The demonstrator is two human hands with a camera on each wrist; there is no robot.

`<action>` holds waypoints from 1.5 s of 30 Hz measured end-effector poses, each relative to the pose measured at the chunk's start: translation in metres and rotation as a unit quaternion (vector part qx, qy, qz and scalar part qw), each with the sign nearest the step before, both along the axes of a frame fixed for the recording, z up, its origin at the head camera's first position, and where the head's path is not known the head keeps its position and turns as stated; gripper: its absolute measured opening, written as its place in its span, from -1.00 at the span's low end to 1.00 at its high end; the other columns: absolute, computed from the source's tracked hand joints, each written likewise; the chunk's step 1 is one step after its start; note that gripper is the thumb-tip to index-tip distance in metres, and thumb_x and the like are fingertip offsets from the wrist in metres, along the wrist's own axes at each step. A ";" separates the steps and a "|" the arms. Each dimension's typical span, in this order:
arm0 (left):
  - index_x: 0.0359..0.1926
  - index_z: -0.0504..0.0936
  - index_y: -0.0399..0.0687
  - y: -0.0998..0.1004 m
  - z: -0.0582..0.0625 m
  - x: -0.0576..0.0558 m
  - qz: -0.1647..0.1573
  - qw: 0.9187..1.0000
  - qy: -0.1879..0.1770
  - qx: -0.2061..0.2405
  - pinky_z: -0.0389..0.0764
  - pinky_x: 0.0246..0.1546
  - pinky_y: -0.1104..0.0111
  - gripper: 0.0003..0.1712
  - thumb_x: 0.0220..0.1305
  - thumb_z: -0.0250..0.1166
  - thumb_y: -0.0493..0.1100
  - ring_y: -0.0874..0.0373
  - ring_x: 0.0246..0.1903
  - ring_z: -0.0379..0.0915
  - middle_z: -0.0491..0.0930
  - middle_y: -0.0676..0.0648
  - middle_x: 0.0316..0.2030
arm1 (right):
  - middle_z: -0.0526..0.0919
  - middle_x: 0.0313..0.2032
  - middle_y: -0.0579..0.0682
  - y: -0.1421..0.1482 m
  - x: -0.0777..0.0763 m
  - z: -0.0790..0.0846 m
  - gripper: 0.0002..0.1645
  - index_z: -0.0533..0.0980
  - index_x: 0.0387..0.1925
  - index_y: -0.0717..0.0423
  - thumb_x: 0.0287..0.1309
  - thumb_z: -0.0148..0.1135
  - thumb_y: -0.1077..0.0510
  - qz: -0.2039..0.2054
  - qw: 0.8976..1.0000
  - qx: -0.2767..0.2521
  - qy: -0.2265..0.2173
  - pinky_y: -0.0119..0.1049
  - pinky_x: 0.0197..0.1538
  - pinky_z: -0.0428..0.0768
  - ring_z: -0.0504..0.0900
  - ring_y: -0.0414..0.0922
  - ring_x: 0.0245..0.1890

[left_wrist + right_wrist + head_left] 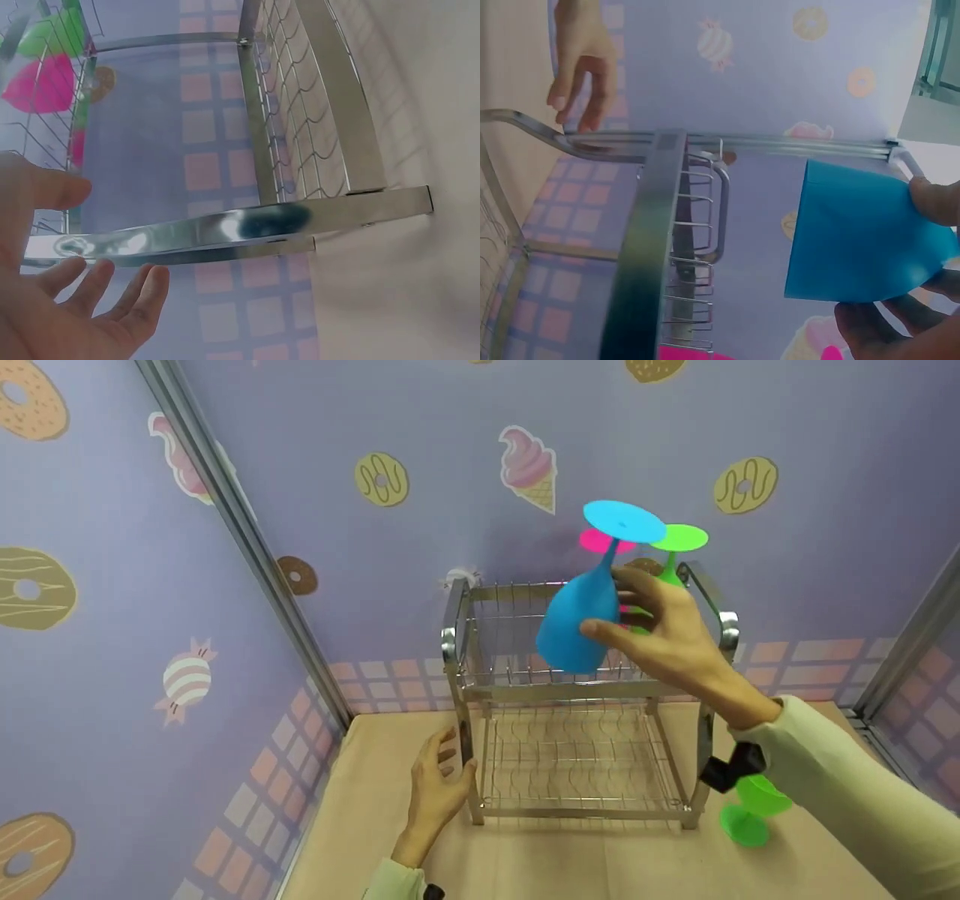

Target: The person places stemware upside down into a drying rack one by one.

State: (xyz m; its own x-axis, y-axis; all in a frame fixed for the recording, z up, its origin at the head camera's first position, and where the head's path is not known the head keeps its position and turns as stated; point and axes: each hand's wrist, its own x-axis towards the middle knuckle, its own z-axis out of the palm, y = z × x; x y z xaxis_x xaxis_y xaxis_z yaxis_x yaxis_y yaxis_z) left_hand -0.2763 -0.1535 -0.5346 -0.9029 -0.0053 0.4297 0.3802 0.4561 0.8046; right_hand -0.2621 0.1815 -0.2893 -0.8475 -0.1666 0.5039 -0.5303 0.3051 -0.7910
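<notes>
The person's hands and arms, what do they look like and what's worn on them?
The left hand and right hand are bare, without gloves. The left sleeve and right sleeve are long, pale off-white and plain. A black angular piece shows near the right wrist, and a small black bit shows beside the left sleeve.

The right hand (904,334) holds a blue cup (859,236) at the right edge, thumb on one side and fingers on the other, the cup's wide rim facing left in this view. A metal rack (645,247) with wire rungs stands left of the cup, apart from it. At upper left, the left hand (586,49) hangs fingers down near the rack's curved bar. Something pink (694,353) shows at the bottom edge. Behind, the purple wall (761,90) carries candy and doughnut pictures.
</notes>
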 end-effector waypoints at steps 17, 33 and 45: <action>0.35 0.59 -0.35 0.000 -0.014 -0.023 -0.014 1.000 -0.004 0.011 0.85 -0.19 0.27 -0.41 0.30 0.41 -0.49 -0.31 -0.08 0.79 0.65 -0.43 0.22 | 0.56 0.41 0.22 -0.046 -0.081 0.007 -0.13 0.38 0.53 0.14 0.30 0.51 0.02 -0.051 0.996 0.067 -0.028 0.25 0.36 0.62 0.61 0.24 0.36; 0.08 0.78 -0.27 0.008 -0.012 -0.032 0.045 0.998 -0.035 -0.006 0.85 -0.31 0.30 -0.55 0.14 0.55 -0.48 -0.14 -0.25 0.85 0.81 -0.29 -0.06 | 0.45 0.45 0.31 -0.069 -0.112 -0.023 -0.16 0.20 0.59 0.22 0.47 0.35 0.12 -0.067 0.986 0.138 -0.067 0.31 0.39 0.56 0.49 0.30 0.45; 0.02 0.79 -0.28 0.007 -0.013 -0.033 0.053 0.997 -0.051 -0.025 0.87 -0.26 0.21 -0.64 0.17 0.55 -0.44 -0.16 -0.25 0.84 0.82 -0.28 -0.10 | 0.41 0.42 0.36 -0.076 -0.117 -0.043 -0.17 0.18 0.59 0.26 0.49 0.31 0.12 -0.097 0.979 0.176 -0.044 0.33 0.40 0.55 0.44 0.30 0.46</action>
State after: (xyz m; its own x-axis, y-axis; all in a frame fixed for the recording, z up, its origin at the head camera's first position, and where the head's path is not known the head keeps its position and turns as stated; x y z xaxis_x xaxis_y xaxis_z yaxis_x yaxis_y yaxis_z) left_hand -0.3089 -0.1463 -0.5471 -0.9374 -0.0837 0.3380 0.2455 0.5294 0.8121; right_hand -0.3792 0.1060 -0.3326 -0.9180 -0.1483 0.3679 -0.3698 0.6552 -0.6588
